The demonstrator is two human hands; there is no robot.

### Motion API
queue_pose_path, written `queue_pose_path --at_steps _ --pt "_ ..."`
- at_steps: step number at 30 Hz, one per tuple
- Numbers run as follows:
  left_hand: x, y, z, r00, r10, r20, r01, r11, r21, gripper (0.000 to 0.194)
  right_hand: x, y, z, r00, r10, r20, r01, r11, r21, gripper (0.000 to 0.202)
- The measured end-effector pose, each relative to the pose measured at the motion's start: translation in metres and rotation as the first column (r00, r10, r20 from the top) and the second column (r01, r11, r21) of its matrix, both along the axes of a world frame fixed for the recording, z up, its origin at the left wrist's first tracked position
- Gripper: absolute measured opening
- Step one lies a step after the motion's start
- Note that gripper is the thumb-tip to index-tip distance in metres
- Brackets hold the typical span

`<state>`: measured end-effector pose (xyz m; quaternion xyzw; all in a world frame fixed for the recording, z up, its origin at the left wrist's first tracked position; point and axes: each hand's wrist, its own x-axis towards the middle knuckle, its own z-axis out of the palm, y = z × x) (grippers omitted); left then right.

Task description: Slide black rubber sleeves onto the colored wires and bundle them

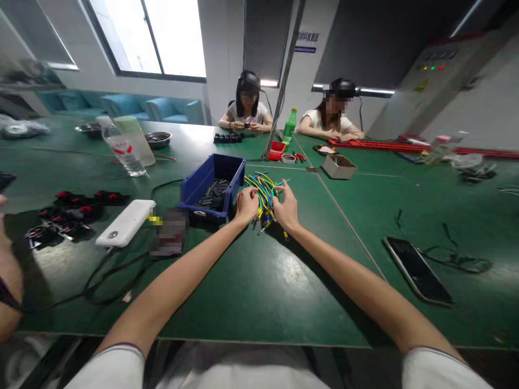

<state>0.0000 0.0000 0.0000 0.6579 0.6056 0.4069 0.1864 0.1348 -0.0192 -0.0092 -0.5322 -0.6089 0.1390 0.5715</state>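
A bundle of short yellow, green and blue wires (265, 197) lies on the green table, with metal terminals on the ends nearest me. My left hand (247, 203) is closed around the bundle's left side, its fingers curled in. On the right side, my right hand (286, 205) grips the wires between thumb and fingers. One ring terminal (286, 236) sticks out below that hand. Just left of my left hand stands a blue bin (206, 213) holding many small black pieces (214, 193).
Left are a white power bank (126, 222) with cables, black-and-red parts (77, 210), and bottles (124, 151). A phone (417, 270) and glasses (458, 259) lie right. Ahead stand a cardboard box (339, 167), red tray (277, 151) and green bottle (290, 128). Two people sit across; another person's arm (8, 275) shows left.
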Motion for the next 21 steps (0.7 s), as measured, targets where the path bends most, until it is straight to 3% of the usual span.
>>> queue_pose_path --at_steps 4,8,11,14,18,21 --pt "0.005 -0.004 -0.009 1.0 -0.01 -0.017 0.01 1.0 -0.008 0.04 0.021 0.019 -0.005 0.992 -0.04 -0.119 0.022 0.989 -0.149 0.034" --pt "0.008 -0.005 -0.013 0.991 -0.124 -0.057 0.124 0.992 -0.008 0.041 0.022 0.032 -0.014 0.991 0.086 -0.102 -0.105 0.973 -0.204 0.037" --pt "0.007 -0.007 -0.013 0.975 -0.205 -0.08 0.206 0.979 -0.001 0.035 0.02 0.035 -0.018 0.991 0.118 -0.063 -0.13 0.965 -0.23 0.04" --pt "0.005 -0.008 -0.013 0.97 -0.232 -0.077 0.233 0.973 0.002 0.031 0.025 0.032 -0.017 0.998 0.057 0.015 -0.052 0.969 -0.24 0.039" --pt "0.004 -0.009 -0.013 0.974 -0.222 -0.044 0.222 0.975 0.005 0.028 0.035 0.023 -0.013 0.981 -0.105 0.162 0.141 0.963 -0.231 0.036" --pt "0.003 -0.008 -0.014 0.976 -0.215 -0.014 0.215 0.976 0.011 0.027 0.035 0.018 -0.012 0.955 -0.125 0.268 0.191 0.952 -0.238 0.033"
